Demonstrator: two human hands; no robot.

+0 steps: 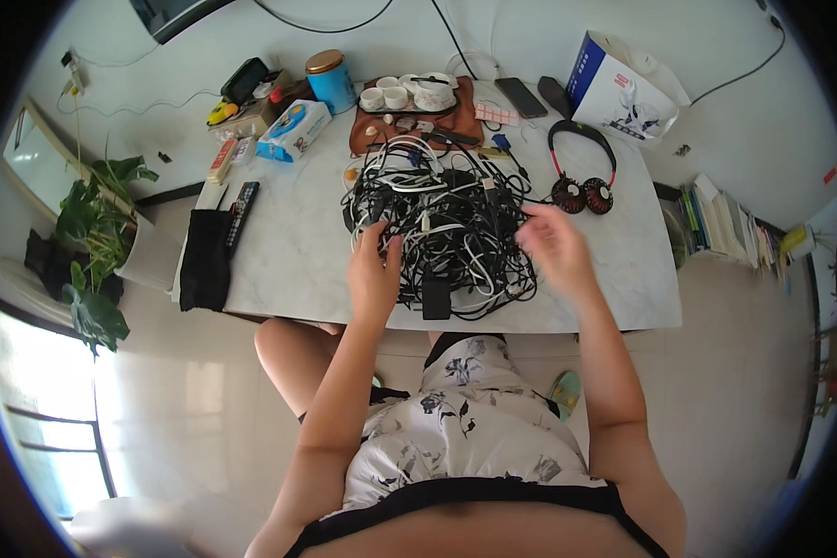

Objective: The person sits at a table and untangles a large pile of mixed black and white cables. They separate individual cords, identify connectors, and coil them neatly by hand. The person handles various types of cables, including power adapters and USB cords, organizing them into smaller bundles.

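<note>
A large tangle of black and white cables (453, 230) is heaped on the tabletop in front of me. My left hand (375, 268) is at the heap's left side, its thumb and forefinger among the cables. Whether they grip one is hidden. At the right edge hovers my right hand (554, 244), blurred, fingers loosely curled and apart, with nothing seen in it. A black power adapter (436, 298) rests at the heap's front. On top is a white USB plug (489, 185), and a blue VGA connector (502, 142) pokes out at the back right.
A marble-patterned table (293, 230) carries headphones (582, 167), a phone (521, 97), a paper bag (624, 91), a tea set (411, 94), a blue canister (331, 82), a wipes pack (294, 130), a remote control (243, 217) and black cloth (205, 259). A potted plant (94, 230) stands left.
</note>
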